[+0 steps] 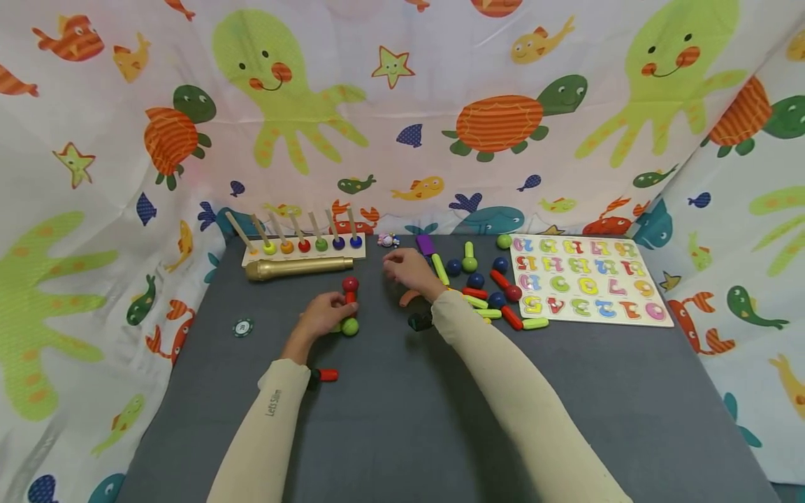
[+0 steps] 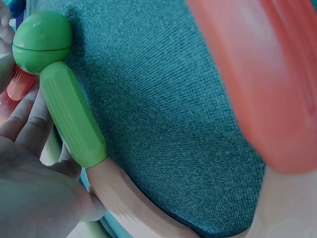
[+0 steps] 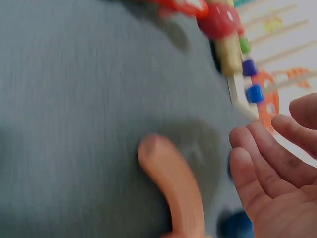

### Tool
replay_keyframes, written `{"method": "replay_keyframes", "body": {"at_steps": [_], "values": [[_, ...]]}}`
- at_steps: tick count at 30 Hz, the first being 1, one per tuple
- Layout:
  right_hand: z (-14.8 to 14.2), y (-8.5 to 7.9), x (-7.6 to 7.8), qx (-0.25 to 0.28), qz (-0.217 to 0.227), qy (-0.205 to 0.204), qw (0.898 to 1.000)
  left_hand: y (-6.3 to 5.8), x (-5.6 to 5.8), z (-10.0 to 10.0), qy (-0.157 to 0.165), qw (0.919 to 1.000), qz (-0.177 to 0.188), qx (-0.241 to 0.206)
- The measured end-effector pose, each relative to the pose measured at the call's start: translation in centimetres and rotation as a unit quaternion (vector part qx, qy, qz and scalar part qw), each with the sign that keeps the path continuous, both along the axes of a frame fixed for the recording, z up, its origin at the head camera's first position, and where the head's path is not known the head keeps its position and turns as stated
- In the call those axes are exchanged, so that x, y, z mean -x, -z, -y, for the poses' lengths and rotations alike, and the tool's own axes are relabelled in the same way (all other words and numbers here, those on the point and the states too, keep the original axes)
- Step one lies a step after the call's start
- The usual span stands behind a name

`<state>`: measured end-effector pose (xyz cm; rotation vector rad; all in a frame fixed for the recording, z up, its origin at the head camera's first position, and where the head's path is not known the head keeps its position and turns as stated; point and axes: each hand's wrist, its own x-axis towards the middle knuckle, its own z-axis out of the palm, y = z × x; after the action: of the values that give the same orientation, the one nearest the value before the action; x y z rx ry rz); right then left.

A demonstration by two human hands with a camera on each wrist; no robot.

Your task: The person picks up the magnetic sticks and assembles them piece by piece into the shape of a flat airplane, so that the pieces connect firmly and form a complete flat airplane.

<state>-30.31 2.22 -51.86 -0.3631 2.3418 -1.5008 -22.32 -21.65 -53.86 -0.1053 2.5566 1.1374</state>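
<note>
My left hand [image 1: 323, 313] pinches a red stick [image 1: 351, 300] between thumb and fingers. A red ball [image 1: 350, 283] sits at the stick's far end and a green ball [image 1: 349, 326] at its near end. In the left wrist view a green stick [image 2: 72, 114] joins the green ball [image 2: 42, 39], with a curved peach piece [image 2: 138, 203] at its other end. My right hand [image 1: 411, 271] hovers with nothing held, fingers loosely bent in the right wrist view. Below it lies a curved orange piece [image 3: 176, 186]. Another red stick [image 1: 328, 375] lies by my left wrist.
Loose sticks and balls, including a blue ball [image 1: 476, 280], lie right of my right hand. Beyond them is a number board [image 1: 591, 279]. A peg stand [image 1: 302, 249], a gold tube [image 1: 298, 269] and a poker chip [image 1: 242, 327] are at the left. A printed curtain [image 1: 390, 140] borders the table.
</note>
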Motion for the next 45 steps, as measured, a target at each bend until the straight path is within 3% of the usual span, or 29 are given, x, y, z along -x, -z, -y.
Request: {"method": "replay_keyframes", "body": {"at_steps": [2,5,9,11,14,16,18,20,23,24,30,31,32,35,39,42,45], "values": [[-1.2,-0.1,0.2,-0.025,-0.017,-0.003,1.000,0.1,-0.1,0.0,0.000,1.0000,0.000,0.002],[-2.6,-0.2,0.3,-0.074,-0.036,-0.042,0.996,0.0,-0.1,0.1,0.000,1.0000,0.003,0.004],[-3.7,-0.2,0.2,-0.156,-0.064,-0.123,0.978,0.0,-0.2,0.0,0.002,1.0000,0.004,0.001],[-4.0,-0.1,0.0,-0.206,-0.112,-0.165,0.958,0.0,-0.2,0.0,0.001,1.0000,0.004,0.001],[-4.0,0.3,-0.3,-0.270,-0.216,-0.215,0.913,0.1,-0.1,-0.1,0.000,1.0000,0.007,0.002],[-3.9,0.6,-0.6,-0.298,-0.273,-0.227,0.886,0.2,-0.1,-0.1,-0.002,0.9999,0.008,0.006],[-3.6,0.9,-0.9,-0.316,-0.300,-0.227,0.871,0.3,-0.1,0.0,-0.004,0.9999,0.009,0.007],[-3.4,1.2,-1.2,-0.327,-0.303,-0.218,0.868,0.3,-0.1,0.0,-0.002,1.0000,0.008,0.005],[-3.3,1.9,-1.2,-0.331,-0.296,-0.202,0.873,0.3,-0.2,-0.1,-0.001,1.0000,0.006,0.001],[-3.6,3.1,-0.6,-0.323,-0.301,-0.201,0.874,0.3,-0.2,-0.1,0.000,1.0000,0.005,0.001],[-3.3,3.7,-0.4,-0.306,-0.313,-0.173,0.882,0.2,-0.4,0.0,-0.005,1.0000,0.005,-0.003],[-3.0,2.7,-1.0,-0.305,-0.305,-0.161,0.888,0.2,-0.4,0.0,-0.006,1.0000,0.007,-0.002],[-2.9,2.7,-1.0,-0.294,-0.299,-0.151,0.895,0.2,-0.3,0.0,-0.008,0.9999,0.008,0.000],[-2.4,2.4,-0.8,-0.234,-0.257,-0.112,0.931,0.3,-0.2,0.0,-0.012,0.9998,0.012,0.007],[-1.9,1.6,-0.5,-0.138,-0.163,-0.051,0.975,0.5,-0.1,0.1,-0.013,0.9997,0.018,0.009],[-1.9,1.1,-0.5,-0.072,-0.107,-0.012,0.992,0.4,-0.2,0.1,-0.010,0.9997,0.022,0.007],[-1.8,0.6,-0.3,-0.028,-0.075,0.014,0.997,0.3,-0.2,0.2,-0.007,0.9998,0.019,0.008]]}}
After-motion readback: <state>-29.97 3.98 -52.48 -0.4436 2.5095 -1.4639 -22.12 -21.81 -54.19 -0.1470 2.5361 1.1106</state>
